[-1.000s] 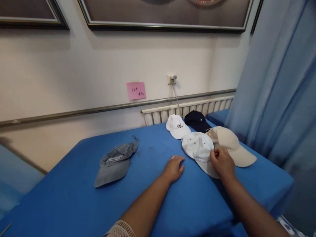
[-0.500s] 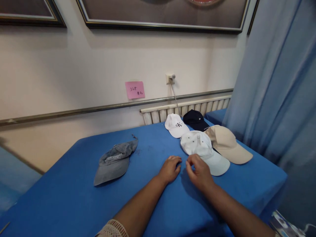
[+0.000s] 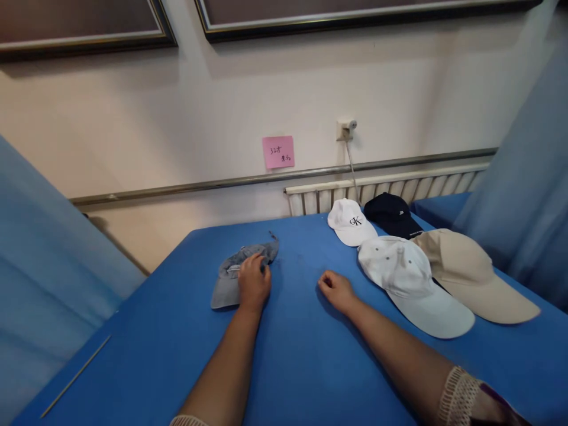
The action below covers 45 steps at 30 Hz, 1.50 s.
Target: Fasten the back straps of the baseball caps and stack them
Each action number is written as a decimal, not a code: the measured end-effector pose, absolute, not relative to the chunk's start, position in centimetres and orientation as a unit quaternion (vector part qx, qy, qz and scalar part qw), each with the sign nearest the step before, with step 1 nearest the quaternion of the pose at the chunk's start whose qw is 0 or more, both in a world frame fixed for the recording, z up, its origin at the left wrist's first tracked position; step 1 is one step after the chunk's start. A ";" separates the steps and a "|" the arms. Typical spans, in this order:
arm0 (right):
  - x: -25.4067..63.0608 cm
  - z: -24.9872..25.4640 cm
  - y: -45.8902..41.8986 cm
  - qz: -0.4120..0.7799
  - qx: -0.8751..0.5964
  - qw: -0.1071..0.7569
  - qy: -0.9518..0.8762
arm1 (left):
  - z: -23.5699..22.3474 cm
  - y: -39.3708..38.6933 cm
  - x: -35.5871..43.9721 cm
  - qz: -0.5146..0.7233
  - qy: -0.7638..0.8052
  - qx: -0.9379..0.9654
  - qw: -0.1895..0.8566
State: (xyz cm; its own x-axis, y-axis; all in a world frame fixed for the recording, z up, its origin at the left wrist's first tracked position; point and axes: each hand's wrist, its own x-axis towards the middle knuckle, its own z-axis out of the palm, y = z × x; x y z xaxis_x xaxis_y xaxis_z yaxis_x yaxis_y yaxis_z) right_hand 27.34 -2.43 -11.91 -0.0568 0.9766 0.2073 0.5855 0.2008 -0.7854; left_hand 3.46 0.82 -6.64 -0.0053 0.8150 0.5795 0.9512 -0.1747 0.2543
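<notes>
gray cap [image 3: 226, 292] lies under the left fingers [image 3: 251, 261]; right fingers [image 3: 327, 277] apart

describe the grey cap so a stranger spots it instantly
On the blue-covered table, find the person's left hand. It partly covers the grey cap, which lies apart from the four caps grouped at the right. Only this one is slate grey.
</notes>
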 end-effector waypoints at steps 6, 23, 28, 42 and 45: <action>28.3 -12.1 -3.1 0.302 -0.536 0.358 -0.702 | -6.5 1.7 1.6 -0.182 -0.742 -0.634 0.121; 29.3 -11.2 -2.4 0.253 -0.502 0.631 -0.535 | -4.7 -1.4 6.1 -0.295 -0.483 -0.820 0.088; 31.2 -10.7 -1.7 0.156 -0.535 0.683 -0.472 | -4.9 -1.6 6.4 -0.301 -0.446 -0.840 0.075; 31.9 -14.6 0.3 0.265 -0.642 0.527 -0.489 | -7.1 0.0 5.4 -0.396 -0.514 -0.761 -0.008; 31.6 -14.6 0.2 0.283 -0.627 0.524 -0.502 | -5.8 -2.5 7.7 -0.371 -0.442 -0.813 -0.078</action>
State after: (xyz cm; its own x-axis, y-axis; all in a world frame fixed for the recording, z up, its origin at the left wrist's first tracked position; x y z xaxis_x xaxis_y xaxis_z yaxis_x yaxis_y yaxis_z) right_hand 31.63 0.25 -14.61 0.3343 0.9267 0.1714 0.3326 0.0542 -0.9415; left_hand 7.71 -2.47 -5.83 0.3337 0.7770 0.5339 0.6615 -0.5965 0.4546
